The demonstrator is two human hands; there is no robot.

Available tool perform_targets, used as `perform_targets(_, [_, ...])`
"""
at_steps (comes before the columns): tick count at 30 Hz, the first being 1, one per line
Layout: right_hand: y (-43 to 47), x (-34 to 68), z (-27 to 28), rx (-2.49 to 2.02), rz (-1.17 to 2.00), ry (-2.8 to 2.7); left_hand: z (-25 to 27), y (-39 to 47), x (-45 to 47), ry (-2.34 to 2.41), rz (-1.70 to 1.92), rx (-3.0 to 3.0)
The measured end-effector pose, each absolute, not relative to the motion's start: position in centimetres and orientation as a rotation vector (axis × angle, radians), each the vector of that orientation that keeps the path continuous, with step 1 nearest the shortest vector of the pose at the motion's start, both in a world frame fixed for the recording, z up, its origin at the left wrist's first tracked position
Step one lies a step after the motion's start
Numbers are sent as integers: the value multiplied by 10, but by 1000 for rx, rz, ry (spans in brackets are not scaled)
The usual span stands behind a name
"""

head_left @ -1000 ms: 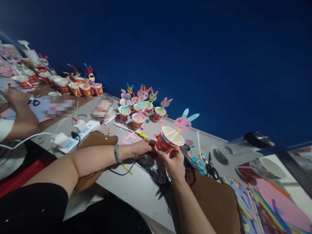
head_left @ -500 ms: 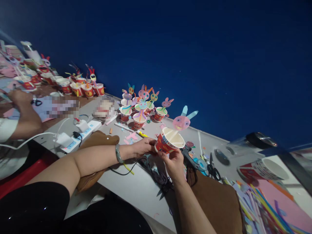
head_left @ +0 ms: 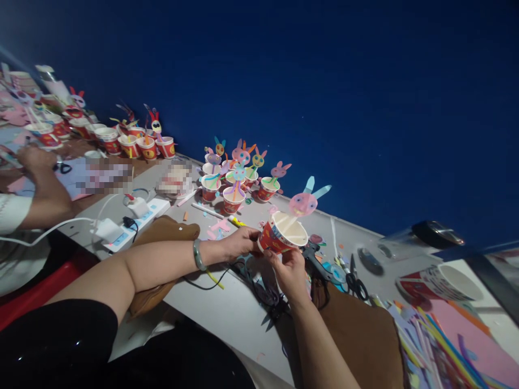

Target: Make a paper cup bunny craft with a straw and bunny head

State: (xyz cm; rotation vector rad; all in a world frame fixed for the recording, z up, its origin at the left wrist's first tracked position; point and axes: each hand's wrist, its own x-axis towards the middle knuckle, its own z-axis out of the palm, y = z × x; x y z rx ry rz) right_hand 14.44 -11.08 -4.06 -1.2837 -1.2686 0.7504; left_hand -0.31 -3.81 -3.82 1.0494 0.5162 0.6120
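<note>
we have the red cup (head_left: 268, 237) above the worktop (head_left: 227, 313), left hand (head_left: 240, 244) and right hand (head_left: 291, 266) sharing the grip; squeezing too hard could buckle its wall (and jolt loose the pink rabbit face (head_left: 303, 205)).

Dark blue wall (head_left: 324, 81), grey table (head_left: 235, 321) along it, red seat (head_left: 52, 289), dim light

The held cup (head_left: 272, 239) hides fingertips of the left hand (head_left: 241, 244)! Left of it, a pixelated bundle (head_left: 175, 178); farther left, an edge-cropped co-worker's sleeve (head_left: 14, 215)!
</note>
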Motion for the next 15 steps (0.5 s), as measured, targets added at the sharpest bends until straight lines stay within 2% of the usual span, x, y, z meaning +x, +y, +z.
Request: perform_targets(15, [-111,145,-38,-1263,728,-1260,-31,-38,-3,547,574,994])
